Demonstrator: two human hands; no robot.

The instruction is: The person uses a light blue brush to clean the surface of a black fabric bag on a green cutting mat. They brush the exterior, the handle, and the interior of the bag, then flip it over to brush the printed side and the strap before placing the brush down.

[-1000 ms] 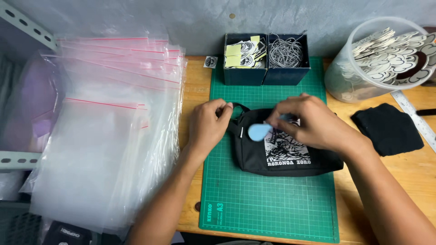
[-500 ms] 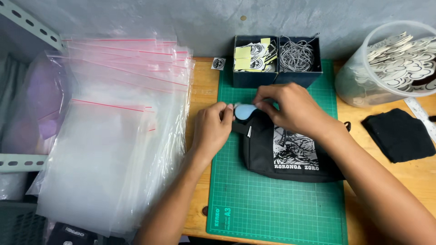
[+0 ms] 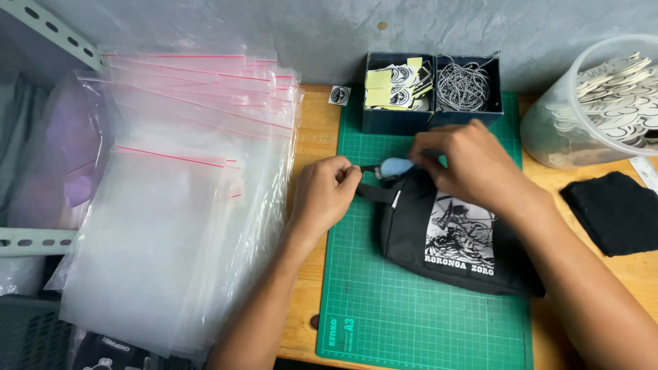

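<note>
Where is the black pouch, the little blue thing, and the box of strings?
black pouch (image 3: 411, 240): head view, on its plain black front.
little blue thing (image 3: 395, 166): head view, on its rounded middle.
box of strings (image 3: 467, 109): head view, on its front wall.

Left hand (image 3: 327, 193) fisted, pinching — right hand (image 3: 473, 164) curled, fingertips pinching.

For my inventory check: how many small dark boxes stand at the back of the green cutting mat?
2. The left box, holding small cards, and the right box, holding coiled cords, stand side by side, touching, beyond the black pouch. No others show.
</note>
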